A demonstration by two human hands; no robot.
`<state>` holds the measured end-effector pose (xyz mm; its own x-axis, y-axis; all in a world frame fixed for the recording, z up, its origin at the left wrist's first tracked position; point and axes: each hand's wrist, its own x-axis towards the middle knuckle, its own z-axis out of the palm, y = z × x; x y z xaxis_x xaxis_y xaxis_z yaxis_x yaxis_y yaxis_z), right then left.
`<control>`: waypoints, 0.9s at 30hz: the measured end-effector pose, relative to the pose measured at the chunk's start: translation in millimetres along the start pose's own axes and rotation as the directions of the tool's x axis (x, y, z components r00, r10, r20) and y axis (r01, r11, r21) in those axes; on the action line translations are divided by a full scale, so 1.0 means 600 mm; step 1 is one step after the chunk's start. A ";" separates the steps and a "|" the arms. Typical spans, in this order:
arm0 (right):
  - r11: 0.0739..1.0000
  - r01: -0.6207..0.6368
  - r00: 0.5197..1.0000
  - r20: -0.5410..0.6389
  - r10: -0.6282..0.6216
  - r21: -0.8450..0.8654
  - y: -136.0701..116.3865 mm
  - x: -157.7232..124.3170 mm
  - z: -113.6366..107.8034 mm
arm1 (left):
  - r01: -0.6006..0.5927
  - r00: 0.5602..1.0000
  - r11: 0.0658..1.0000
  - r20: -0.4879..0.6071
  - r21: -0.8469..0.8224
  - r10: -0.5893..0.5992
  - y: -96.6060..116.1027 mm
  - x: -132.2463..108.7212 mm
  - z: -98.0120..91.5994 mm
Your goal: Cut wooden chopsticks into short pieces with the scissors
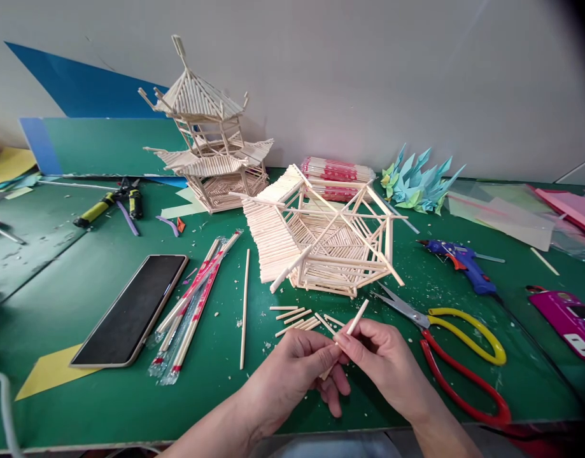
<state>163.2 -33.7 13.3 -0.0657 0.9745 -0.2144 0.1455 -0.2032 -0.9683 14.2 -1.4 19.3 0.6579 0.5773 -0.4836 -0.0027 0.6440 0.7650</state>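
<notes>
Both hands meet near the front edge of the green table [82, 267]. My right hand [385, 366] pinches a short pale wooden stick [358, 316] that points up and to the right. My left hand [296, 372] is closed with its fingertips on the lower end of the same stick. Just beyond the hands lie several cut stick pieces [296, 318]. Behind them stands an unfinished hexagonal stick frame [321, 232] with a slatted roof panel on its left side.
A finished two-tier stick pagoda [209, 137] stands at the back. Scissors with yellow and red handles [459, 343] and a blue glue gun [464, 262] lie to the right. A phone [132, 308], wrapped chopsticks [194, 305], one long stick [245, 308] and pliers [108, 202] lie left.
</notes>
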 end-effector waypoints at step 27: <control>0.970 0.099 0.980 -0.146 -0.134 -0.224 -0.008 -0.013 0.018 | -0.136 0.985 0.967 -0.078 0.217 0.156 -0.005 -0.004 0.010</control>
<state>152.1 -41.5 18.1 0.0600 0.9963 -0.0619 0.3555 -0.0792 -0.9313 17.2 -7.4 20.7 0.5886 0.7082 -0.3899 0.0713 0.4349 0.8976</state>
